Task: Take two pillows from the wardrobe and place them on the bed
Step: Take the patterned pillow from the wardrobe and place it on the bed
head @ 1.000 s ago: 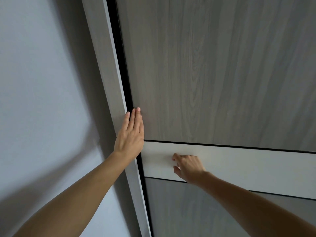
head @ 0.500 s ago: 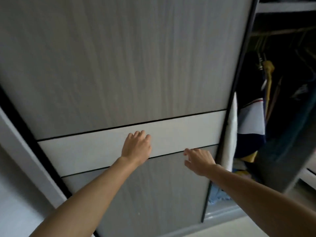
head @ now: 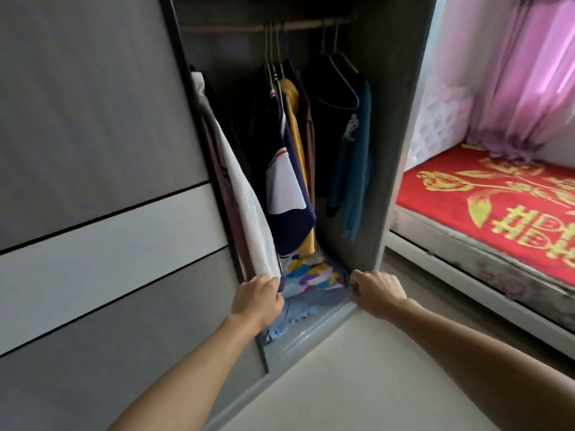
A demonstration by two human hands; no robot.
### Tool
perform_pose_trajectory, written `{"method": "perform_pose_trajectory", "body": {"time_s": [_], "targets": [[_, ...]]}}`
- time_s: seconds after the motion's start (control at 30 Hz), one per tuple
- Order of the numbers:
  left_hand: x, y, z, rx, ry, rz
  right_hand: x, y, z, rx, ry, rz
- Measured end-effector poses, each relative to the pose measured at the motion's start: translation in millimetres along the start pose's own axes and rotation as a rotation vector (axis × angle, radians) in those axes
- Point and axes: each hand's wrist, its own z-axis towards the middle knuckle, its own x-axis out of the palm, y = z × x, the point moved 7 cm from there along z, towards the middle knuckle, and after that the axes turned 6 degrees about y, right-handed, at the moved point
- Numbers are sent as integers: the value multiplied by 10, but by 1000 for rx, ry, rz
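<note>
The wardrobe (head: 382, 150) stands open on its right side. On its floor lies a pillow with a colourful print (head: 311, 275), on top of a light blue frilled pillow (head: 298, 312). My left hand (head: 258, 301) is closed on the left end of this stack, just under the hem of a white garment. My right hand (head: 376, 292) is closed on the stack's right end, by the wardrobe's side wall. The bed (head: 441, 194), with a red cover patterned in gold, is to the right of the wardrobe.
The grey sliding door (head: 93, 181) with a white band covers the wardrobe's left side. Several garments (head: 289, 169) hang from a rail above the pillows. A pink curtain (head: 522, 88) hangs behind the bed. Pale floor (head: 357, 384) lies below my arms.
The view swung right and down from the sliding door to the wardrobe's open side. Both hands left the door and came down onto the ends of the pillows.
</note>
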Motion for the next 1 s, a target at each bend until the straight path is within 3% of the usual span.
{"method": "perform_pose_trajectory", "body": {"time_s": [0.27, 0.63, 0.83, 1.0], "targets": [[1100, -293, 1204, 23, 184, -39, 564, -857, 857, 69, 108, -3], [2307, -303, 2646, -137, 469, -133, 1304, -1653, 2391, 46, 311, 55], [2894, -155, 3093, -314, 515, -168, 1910, -1913, 3219, -89, 396, 40], [3790, 30, 3411, -524, 516, -211, 2865, -2041, 3970, -225, 431, 30]]}}
